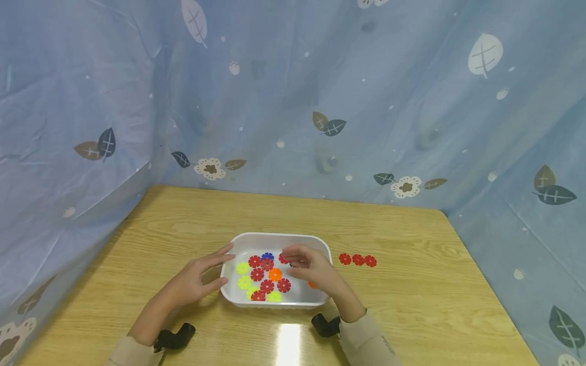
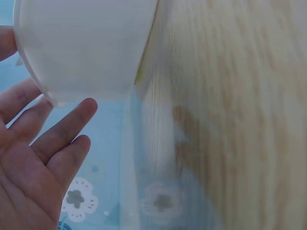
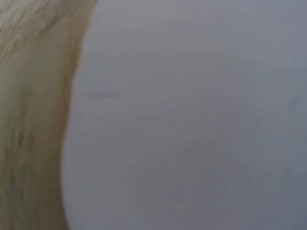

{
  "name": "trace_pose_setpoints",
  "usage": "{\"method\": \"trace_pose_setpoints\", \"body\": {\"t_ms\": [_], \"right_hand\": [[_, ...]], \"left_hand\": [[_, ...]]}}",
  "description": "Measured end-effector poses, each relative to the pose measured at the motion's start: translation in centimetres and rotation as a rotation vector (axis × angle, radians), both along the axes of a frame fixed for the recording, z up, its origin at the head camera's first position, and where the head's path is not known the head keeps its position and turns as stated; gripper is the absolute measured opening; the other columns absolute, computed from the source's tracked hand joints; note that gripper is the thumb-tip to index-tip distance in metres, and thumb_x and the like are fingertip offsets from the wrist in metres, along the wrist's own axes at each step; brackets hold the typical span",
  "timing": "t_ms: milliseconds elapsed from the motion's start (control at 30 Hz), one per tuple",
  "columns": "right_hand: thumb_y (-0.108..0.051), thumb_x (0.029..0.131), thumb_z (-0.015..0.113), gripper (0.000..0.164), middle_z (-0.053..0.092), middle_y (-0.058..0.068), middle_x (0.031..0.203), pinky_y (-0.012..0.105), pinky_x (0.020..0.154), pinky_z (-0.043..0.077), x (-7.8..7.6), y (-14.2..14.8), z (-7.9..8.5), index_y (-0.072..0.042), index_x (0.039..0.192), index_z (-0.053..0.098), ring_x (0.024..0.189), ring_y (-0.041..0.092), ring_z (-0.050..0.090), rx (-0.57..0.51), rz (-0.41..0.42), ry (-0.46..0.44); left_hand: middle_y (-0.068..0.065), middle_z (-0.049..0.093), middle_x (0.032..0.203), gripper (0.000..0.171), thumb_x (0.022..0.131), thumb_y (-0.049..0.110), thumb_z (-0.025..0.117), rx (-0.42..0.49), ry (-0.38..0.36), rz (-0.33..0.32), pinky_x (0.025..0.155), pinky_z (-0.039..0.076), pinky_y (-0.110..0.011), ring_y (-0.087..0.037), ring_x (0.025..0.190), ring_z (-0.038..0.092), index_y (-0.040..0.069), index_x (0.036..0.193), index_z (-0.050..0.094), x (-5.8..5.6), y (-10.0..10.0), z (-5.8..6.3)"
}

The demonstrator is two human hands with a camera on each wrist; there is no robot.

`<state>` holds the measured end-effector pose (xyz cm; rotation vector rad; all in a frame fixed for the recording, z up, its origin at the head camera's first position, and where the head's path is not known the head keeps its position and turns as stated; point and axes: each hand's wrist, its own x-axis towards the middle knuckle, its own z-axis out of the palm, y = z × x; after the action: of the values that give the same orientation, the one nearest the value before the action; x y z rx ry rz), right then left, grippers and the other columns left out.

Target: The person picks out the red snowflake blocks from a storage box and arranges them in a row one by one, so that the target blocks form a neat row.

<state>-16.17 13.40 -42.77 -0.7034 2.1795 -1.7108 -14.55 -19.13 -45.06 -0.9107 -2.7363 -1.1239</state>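
Left hand (image 1: 197, 278) spread at the white tray's (image 1: 274, 305) left rim, right hand (image 1: 317, 268) arched inside its right end, pinch undeterminable, coloured discs (image 1: 257, 274) lying mostly between.

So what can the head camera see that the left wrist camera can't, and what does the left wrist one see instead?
Only the head view: the colourful discs inside the white tray, the three red discs in a row outside it, and the right hand over the tray.

Only the left wrist view: the palm side of the left hand, with the tray's outer wall up close.

Both: the left hand, the white tray, the wooden table and the blue patterned curtain.
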Motion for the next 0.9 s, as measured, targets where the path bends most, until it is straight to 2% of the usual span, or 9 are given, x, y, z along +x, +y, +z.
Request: {"method": "trace_pose_setpoints", "body": {"t_ms": [233, 400, 667, 900], "right_hand": [[-0.001, 0.084, 0.065, 0.035, 0.063, 0.021, 0.116, 0.037, 0.095, 0.051, -0.7, -0.9, -1.0, 0.004, 0.118, 0.059, 0.108, 0.033, 0.061, 0.185, -0.014, -0.008], [-0.002, 0.082, 0.068, 0.029, 0.067, 0.012, 0.105, 0.032, 0.087, 0.053, -0.7, -1.4, -1.1, 0.001, 0.11, 0.064, 0.098, 0.024, 0.063, 0.344, 0.014, 0.003], [0.002, 0.075, 0.071, 0.027, 0.067, 0.005, 0.097, 0.029, 0.083, 0.053, -0.2, -1.8, -1.2, -0.002, 0.101, 0.066, 0.091, 0.017, 0.06, 0.481, -0.003, 0.084], [0.002, 0.072, 0.073, 0.026, 0.059, -0.002, 0.086, 0.021, 0.075, 0.047, 0.3, -2.3, -1.2, -0.008, 0.095, 0.067, 0.08, 0.01, 0.049, 0.65, 0.016, 0.205]], "left_hand": [[-0.003, 0.036, 0.152, 0.049, 0.089, 0.028, 0.066, 0.003, -0.011, -0.011, 0.103, 0.04, -0.055, -0.031, 0.135, 0.04, 0.013, 0.134, 0.054, -0.1, 0.1, 0.0], [-0.003, 0.036, 0.152, 0.049, 0.089, 0.028, 0.066, 0.004, -0.017, -0.007, 0.103, 0.04, -0.055, -0.031, 0.135, 0.04, 0.012, 0.134, 0.054, -0.1, 0.0, 0.0], [-0.003, 0.036, 0.152, 0.049, 0.088, 0.026, 0.067, -0.002, -0.002, -0.012, 0.102, 0.041, -0.055, -0.031, 0.134, 0.041, 0.012, 0.134, 0.054, -0.1, 0.0, 0.0], [-0.004, 0.037, 0.152, 0.048, 0.089, 0.027, 0.067, -0.004, 0.01, -0.016, 0.102, 0.041, -0.054, -0.031, 0.134, 0.041, 0.012, 0.133, 0.055, -0.1, 0.0, 0.0]]}}
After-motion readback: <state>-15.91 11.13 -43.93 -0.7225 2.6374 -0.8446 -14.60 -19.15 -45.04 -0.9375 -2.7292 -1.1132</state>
